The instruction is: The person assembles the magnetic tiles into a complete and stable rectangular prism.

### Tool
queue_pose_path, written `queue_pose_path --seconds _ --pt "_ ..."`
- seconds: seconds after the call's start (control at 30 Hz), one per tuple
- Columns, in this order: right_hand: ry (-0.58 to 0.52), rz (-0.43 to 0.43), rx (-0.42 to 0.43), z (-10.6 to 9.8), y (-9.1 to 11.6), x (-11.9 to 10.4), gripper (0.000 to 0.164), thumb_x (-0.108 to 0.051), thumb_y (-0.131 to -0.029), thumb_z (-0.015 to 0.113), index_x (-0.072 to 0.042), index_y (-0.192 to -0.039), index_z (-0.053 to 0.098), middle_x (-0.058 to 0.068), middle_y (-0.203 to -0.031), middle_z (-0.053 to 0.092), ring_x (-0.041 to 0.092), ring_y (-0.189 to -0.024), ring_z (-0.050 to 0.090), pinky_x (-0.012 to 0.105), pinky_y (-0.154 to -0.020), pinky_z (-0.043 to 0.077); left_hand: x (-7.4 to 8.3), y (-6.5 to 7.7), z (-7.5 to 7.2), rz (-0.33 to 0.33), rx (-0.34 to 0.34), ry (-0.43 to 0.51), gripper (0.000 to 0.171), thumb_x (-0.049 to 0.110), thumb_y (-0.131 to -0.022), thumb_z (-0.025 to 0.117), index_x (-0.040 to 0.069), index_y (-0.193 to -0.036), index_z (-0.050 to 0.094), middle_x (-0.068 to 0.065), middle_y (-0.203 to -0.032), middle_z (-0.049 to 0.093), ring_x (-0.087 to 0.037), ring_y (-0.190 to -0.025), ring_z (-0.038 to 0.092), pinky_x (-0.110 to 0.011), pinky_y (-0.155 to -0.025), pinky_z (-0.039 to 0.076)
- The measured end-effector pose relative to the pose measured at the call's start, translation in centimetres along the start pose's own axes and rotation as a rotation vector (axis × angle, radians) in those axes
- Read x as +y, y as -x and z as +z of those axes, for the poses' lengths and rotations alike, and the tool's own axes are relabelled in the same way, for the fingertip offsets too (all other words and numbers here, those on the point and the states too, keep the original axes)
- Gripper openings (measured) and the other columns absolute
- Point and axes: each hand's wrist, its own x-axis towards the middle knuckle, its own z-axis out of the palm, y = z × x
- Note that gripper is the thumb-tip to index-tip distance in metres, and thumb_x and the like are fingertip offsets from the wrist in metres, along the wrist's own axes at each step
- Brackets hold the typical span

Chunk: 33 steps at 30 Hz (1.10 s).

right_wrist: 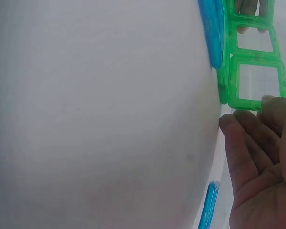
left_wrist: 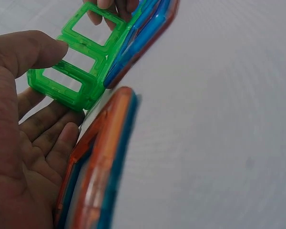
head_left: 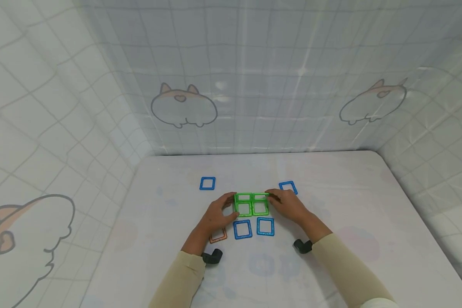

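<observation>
1. Gripping left end of green structure (head_left: 252,208) with left hand (head_left: 217,214); thumb on near side, fingers round far side, clamped on it
2. Pinching its right end, near upper edge, with fingertips of right hand (head_left: 288,205); looks like a light hold, exact thumb contact hard to tell
3. Sitting mid-table on white table (head_left: 154,205), directly between both hands; made of joined square frames, some apparently flat, others standing along far side
4. Running left to right on long axis, so straight across from one hold to the other; off to the right of left-hand fingers, off to the left of right-hand fingertips
5. Judging nearer hand: neither, both in contact, one per end; left wrapping more of it, right only at the edge
6. Lying just in front, toward the person: left blue square (head_left: 243,237) and right blue square (head_left: 265,233), side by side with a gap
7. Showing partly under left hand in head view: orange square (head_left: 218,240)
8. Lying farther out: far-left blue square (head_left: 207,188), apart from left hand, and far-right blue square (head_left: 286,183), just beyond right hand, partly covered
</observation>
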Motion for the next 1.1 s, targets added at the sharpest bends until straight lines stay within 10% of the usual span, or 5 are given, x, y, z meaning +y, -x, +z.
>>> queue_pose_path --seconds 0.6,1.1 --pt "0.383 -0.139 -0.046 -2.7 0.9 1.7 0.053 -0.018 -0.091 0.074 -0.009 -0.140 0.057 0.007 -0.148 0.053 0.027 -0.139 0.046 0.045 -0.110 0.045 0.2 0.1 -0.2 -0.010 0.002 0.002 0.069 0.028 -0.088 0.075 0.021 -0.149 0.044 0.001 -0.143 0.056 -0.015 -0.134 0.052 -0.032 -0.111 0.044" --pt "0.316 0.110 -0.127 -4.7 0.4 6.0 0.079 -0.042 -0.091 0.071 -0.013 -0.155 0.036 0.007 -0.161 0.032 0.032 -0.149 0.027 0.053 -0.120 0.029 -0.3 0.2 0.0 0.003 0.004 0.008 0.068 0.029 -0.089 0.074 0.022 -0.149 0.044 0.002 -0.144 0.055 -0.014 -0.135 0.050 -0.030 -0.111 0.044"
